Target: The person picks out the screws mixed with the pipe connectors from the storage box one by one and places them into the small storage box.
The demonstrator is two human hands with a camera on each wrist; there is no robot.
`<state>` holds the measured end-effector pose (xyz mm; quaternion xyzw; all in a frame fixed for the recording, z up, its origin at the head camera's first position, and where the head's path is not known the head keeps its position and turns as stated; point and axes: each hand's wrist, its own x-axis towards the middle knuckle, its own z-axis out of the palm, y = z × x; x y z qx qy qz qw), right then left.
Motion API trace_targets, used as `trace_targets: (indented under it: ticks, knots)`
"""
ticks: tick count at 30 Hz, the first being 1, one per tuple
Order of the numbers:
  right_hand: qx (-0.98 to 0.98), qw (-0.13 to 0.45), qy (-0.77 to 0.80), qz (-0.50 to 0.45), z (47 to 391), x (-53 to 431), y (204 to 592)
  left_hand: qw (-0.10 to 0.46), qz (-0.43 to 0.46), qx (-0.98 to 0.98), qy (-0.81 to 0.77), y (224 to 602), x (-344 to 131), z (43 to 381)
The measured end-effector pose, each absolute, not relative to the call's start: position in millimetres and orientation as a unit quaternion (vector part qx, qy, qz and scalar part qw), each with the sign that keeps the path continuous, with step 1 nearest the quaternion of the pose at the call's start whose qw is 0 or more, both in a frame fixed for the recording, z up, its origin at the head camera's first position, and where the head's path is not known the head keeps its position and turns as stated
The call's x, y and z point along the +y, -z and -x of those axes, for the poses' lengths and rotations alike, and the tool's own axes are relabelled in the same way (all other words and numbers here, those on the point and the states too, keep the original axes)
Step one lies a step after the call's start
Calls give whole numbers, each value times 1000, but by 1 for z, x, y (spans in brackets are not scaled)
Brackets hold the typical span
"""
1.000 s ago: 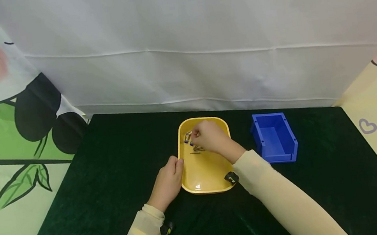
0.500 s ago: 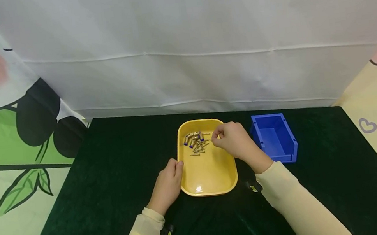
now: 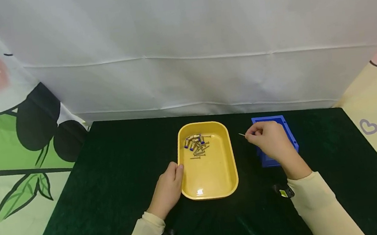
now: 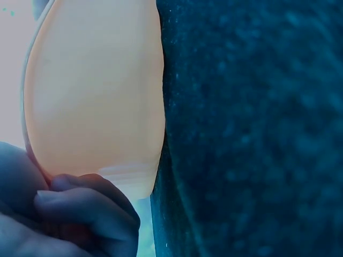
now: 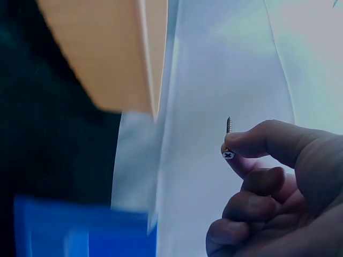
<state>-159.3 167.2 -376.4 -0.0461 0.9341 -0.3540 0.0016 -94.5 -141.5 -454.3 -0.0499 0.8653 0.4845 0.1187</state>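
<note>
Head view: right hand [image 3: 272, 140] is clamped, thumb against finger, on a metal screw [image 3: 242, 134]. The screw projects leftward from the fingertips, in the gap between the yellow tray [image 3: 210, 177] and the blue storage bin [image 3: 269, 162]. The hand overlaps the bin in this view; its height above the bin cannot be told. Left hand [image 3: 168, 186] grips the tray's left rim. Inside the tray, loose screws [image 3: 199, 154] lie against blue-ended, brass-coloured fittings [image 3: 193, 146]. Carry one screw at a time, clear of both rims.

Left wrist view: the left fingers are bent at the tray's edge, and the tray rests on dark cloth [image 4: 252, 128]. Use steady, light pressure; tilting the tray would probably slide its contents.

Right wrist view: thumb and index finger pinch the screw beside its cross-recess head [image 5: 228, 155], with the threaded shank [image 5: 229, 125] extending past the thumb. The remaining fingers are folded inward. The bin lies at lower left, apart from the screw. Caution: this pinch covers little of the screw, which could roll or slip. Move smoothly; make any release low over a container floor to limit bounce.
</note>
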Motion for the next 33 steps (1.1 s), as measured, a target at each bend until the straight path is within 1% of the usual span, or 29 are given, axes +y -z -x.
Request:
trace_targets:
  ticks: [8,13,19,27,33]
  knots:
    - [938,-24,345,9,153,215,381,112,43,867,-483,457,-140,96]
    - [938,-24,344,-18,149,233,388,105,48,873,-474,457,-141,96]
    - [933,-8,354,-61,147,240,399,106,47,870,-478,460,-142,96]
    - [930,-29,359,-77,144,237,407,111,45,866,-485,462,-142,95]
    - [930,-28,358,-82,144,234,413,106,43,867,-485,464,-142,97]
